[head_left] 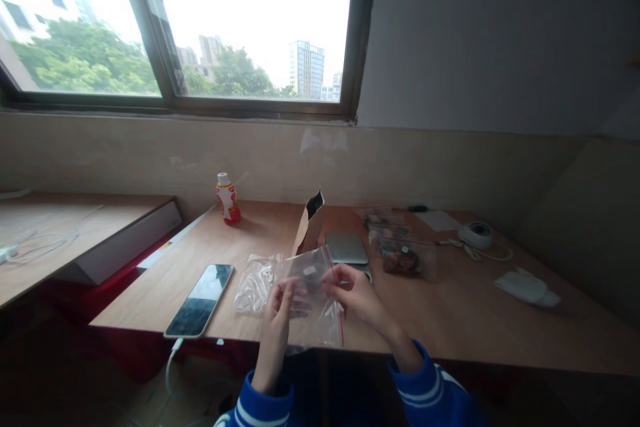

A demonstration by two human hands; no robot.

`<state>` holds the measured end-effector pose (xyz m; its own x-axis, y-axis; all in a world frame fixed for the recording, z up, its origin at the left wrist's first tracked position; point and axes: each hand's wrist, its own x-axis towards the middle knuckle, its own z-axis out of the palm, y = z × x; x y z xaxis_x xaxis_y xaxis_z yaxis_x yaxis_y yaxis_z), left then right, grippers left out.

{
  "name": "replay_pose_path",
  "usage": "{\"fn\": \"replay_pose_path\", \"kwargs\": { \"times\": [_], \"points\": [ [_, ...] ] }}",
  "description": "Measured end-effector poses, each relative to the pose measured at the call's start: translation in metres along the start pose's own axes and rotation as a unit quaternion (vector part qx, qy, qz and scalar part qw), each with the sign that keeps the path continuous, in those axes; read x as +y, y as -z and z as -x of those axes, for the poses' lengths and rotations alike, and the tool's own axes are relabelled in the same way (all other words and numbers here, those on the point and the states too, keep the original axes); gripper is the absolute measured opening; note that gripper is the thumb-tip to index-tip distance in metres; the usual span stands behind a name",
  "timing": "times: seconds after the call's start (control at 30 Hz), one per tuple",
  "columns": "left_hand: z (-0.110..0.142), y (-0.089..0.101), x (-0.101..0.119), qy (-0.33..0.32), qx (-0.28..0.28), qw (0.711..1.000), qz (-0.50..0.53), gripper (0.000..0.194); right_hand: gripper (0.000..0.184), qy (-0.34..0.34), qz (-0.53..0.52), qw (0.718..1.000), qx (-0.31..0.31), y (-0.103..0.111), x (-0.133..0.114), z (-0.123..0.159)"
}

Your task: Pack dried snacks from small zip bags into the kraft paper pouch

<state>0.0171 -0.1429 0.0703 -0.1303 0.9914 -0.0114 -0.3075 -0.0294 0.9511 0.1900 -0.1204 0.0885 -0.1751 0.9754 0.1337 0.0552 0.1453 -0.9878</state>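
Observation:
Both my hands hold a clear zip bag point(314, 293) with a red seal strip, lifted just above the near edge of the wooden table point(475, 307). My left hand point(280, 310) pinches the bag's left side. My right hand point(356, 293) grips its right side near the red strip. A small pale item shows inside the bag near its top. More clear plastic bags point(256, 283) lie on the table just left of my hands.
A phone point(201, 300) with a cable lies at the near left. A small red-and-white bottle point(228, 199) stands at the back. A brown paper pouch point(309, 223), a grey flat device point(346, 248), bags with dark contents point(403, 257), a round white gadget point(476, 235) and a white pack point(526, 287) lie beyond and to the right.

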Motion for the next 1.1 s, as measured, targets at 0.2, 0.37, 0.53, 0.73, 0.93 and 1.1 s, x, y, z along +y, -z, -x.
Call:
{"fn": "replay_pose_path", "kwargs": {
  "times": [0.2,0.37,0.53,0.73,0.93,1.1],
  "points": [
    [-0.003,0.009,-0.003,-0.034,0.052,0.996,-0.059,0.044,0.035,-0.061,-0.062,0.987,-0.138,-0.010,0.010,0.008],
    [-0.015,0.049,0.009,-0.050,0.103,0.987,-0.114,0.050,0.031,0.024,0.120,0.993,-0.005,0.051,0.023,-0.008],
    [-0.043,0.104,0.018,-0.053,0.164,0.965,-0.196,0.052,0.031,-0.015,0.466,0.839,0.281,0.168,0.061,-0.034],
    [-0.110,0.105,0.011,-0.035,0.089,0.921,-0.378,0.051,0.039,-0.088,0.535,0.785,0.300,0.222,0.076,-0.052],
    [-0.132,0.102,-0.001,-0.194,0.104,0.836,-0.503,0.052,0.032,-0.112,0.613,0.718,0.310,0.221,0.081,-0.033],
    [-0.105,0.100,-0.004,-0.194,-0.045,0.778,-0.596,0.028,0.024,-0.136,0.601,0.728,0.300,0.214,0.056,-0.010]
  ]
}}
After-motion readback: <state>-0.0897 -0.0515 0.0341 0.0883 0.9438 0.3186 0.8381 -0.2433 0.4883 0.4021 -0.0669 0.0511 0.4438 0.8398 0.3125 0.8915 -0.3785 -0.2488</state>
